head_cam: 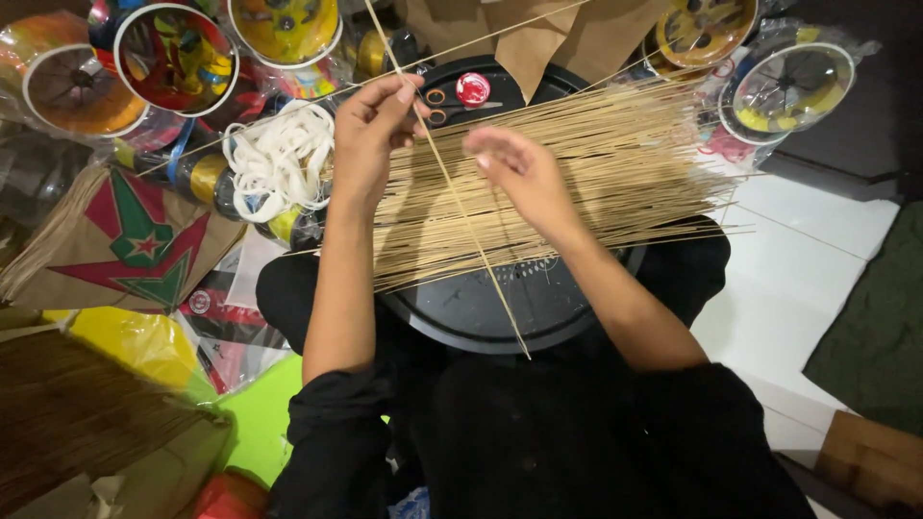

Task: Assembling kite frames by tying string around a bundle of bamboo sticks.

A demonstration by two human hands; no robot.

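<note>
Here, a single thin bamboo stick (pixel 452 192) is pinched in the left hand (pixel 370 135) above the pile of sticks (pixel 577 183) spread across the round black tray (pixel 481 308), while the right hand (pixel 519 168) is held loosely open and empty over the pile, so the stick is probably best lifted clear gently and kept straight.

The left hand (pixel 370 135) pinches one thin bamboo stick (pixel 452 192) that runs diagonally across a spread of bamboo sticks (pixel 596 173) lying on a round black tray (pixel 481 308). The right hand (pixel 524 173) hovers open just above the spread. Scissors (pixel 447 106) and a coil of white cord (pixel 279 159) lie nearby.
</note>
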